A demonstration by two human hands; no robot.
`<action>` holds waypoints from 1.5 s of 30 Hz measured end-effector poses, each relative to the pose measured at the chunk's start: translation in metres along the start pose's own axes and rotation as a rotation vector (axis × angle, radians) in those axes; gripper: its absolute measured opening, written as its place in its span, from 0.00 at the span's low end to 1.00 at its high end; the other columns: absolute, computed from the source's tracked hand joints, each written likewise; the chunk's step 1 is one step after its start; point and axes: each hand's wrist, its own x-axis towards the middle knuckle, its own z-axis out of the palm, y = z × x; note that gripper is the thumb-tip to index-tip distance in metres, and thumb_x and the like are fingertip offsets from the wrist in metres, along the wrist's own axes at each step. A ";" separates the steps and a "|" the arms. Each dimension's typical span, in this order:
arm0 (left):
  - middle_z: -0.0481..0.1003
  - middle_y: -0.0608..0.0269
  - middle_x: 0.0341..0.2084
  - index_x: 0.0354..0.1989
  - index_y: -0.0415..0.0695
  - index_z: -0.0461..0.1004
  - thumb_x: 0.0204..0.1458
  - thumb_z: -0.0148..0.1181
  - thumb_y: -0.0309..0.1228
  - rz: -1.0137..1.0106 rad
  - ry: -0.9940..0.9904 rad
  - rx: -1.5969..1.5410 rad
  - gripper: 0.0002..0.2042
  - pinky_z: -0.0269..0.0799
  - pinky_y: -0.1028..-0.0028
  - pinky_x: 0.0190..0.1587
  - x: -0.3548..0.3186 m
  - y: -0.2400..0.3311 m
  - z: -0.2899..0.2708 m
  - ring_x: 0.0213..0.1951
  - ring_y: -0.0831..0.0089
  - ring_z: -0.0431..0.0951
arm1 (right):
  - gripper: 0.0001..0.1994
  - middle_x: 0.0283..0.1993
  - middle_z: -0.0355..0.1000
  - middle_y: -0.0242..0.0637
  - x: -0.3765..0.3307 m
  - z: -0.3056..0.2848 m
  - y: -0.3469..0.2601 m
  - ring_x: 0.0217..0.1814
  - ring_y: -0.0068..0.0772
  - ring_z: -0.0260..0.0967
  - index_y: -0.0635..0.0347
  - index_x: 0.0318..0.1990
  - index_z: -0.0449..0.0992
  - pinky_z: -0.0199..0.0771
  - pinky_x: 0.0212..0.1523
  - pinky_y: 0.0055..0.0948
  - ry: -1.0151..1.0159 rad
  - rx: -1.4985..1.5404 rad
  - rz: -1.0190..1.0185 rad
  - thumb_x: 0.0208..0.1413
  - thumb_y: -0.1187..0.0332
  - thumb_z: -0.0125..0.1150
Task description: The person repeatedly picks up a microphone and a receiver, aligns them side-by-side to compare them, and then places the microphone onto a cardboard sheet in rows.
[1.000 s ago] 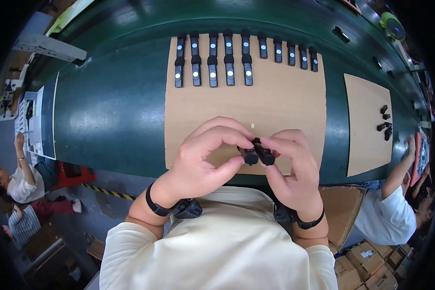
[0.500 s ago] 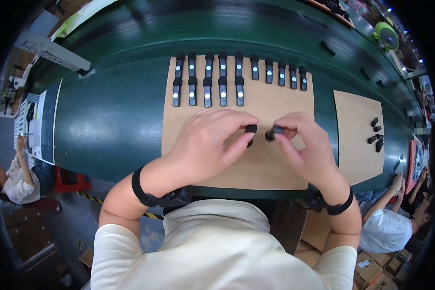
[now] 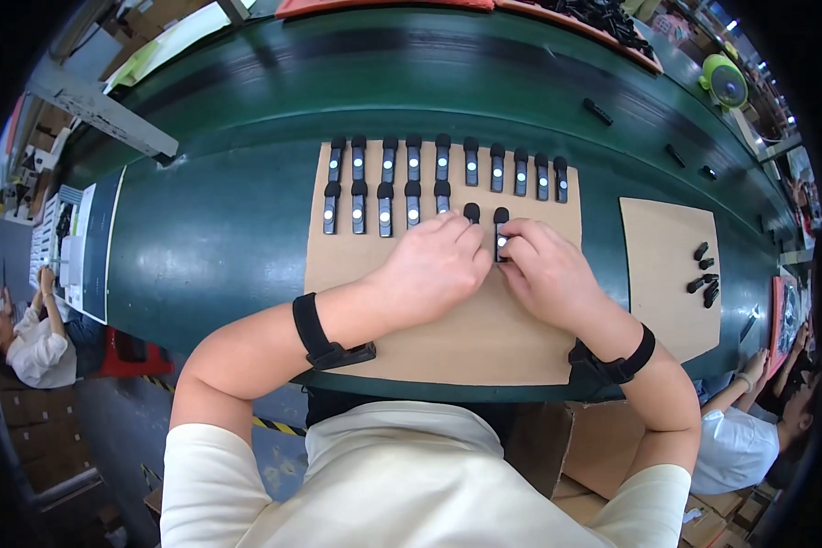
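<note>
Two foam-topped microphones (image 3: 500, 228) have moved forward; your right hand (image 3: 550, 272) pinches one, your left hand (image 3: 440, 262) covers another, grip unclear. Probably light: hold the stiff bodies below the foam.

- Person's own hands: two, the left hand (image 3: 438, 265) and the right hand (image 3: 550, 274).
- Black wristbands (image 3: 311, 331): two, one per wrist.
- Cardboard sheets: two, a larger sheet (image 3: 447, 352) in the middle and a smaller sheet (image 3: 667, 320) at right.
- Black devices (image 3: 414, 164) with dark rounded tops, on the larger sheet: seventeen visible, ten in the far row and seven in the nearer one, two of these at the hands.
- Small black pieces (image 3: 700, 250) on the smaller sheet: about five, overlapping, exact count unclear.
- Slim black items (image 3: 598, 111) at far right: three.
- Green fan (image 3: 724, 82), far right: one.
</note>
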 end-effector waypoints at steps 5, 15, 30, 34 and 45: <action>0.74 0.52 0.40 0.31 0.39 0.72 0.38 0.57 0.26 -0.030 -0.020 0.027 0.09 0.70 0.64 0.51 0.004 -0.004 0.001 0.45 0.58 0.74 | 0.11 0.48 0.70 0.40 0.002 0.005 0.007 0.46 0.45 0.72 0.61 0.36 0.71 0.75 0.42 0.36 -0.026 -0.016 0.018 0.45 0.77 0.64; 0.73 0.54 0.40 0.31 0.41 0.73 0.40 0.59 0.25 -0.066 0.027 0.069 0.08 0.68 0.62 0.53 0.005 -0.005 -0.002 0.44 0.59 0.74 | 0.12 0.49 0.69 0.40 0.013 -0.025 0.021 0.45 0.40 0.72 0.60 0.40 0.72 0.74 0.42 0.33 0.019 0.033 0.111 0.46 0.75 0.66; 0.73 0.58 0.44 0.35 0.45 0.75 0.40 0.67 0.25 -0.367 0.183 -0.134 0.12 0.63 0.55 0.57 -0.014 0.011 -0.056 0.48 0.59 0.73 | 0.15 0.48 0.71 0.47 0.084 -0.026 0.245 0.48 0.44 0.72 0.61 0.47 0.75 0.73 0.51 0.37 0.016 -0.304 0.685 0.53 0.67 0.64; 0.73 0.58 0.45 0.37 0.45 0.75 0.39 0.67 0.23 -0.413 0.223 -0.109 0.14 0.65 0.55 0.55 -0.017 0.013 -0.063 0.47 0.58 0.73 | 0.13 0.41 0.74 0.45 0.089 -0.039 0.239 0.43 0.38 0.73 0.63 0.44 0.77 0.73 0.47 0.32 -0.069 -0.185 0.705 0.52 0.68 0.64; 0.78 0.61 0.34 0.42 0.44 0.78 0.36 0.70 0.23 -0.358 0.307 -0.251 0.20 0.69 0.58 0.52 -0.001 0.016 -0.059 0.38 0.62 0.78 | 0.10 0.31 0.75 0.30 0.075 -0.083 0.007 0.32 0.16 0.69 0.63 0.42 0.79 0.72 0.36 0.20 -0.639 0.781 0.151 0.53 0.70 0.65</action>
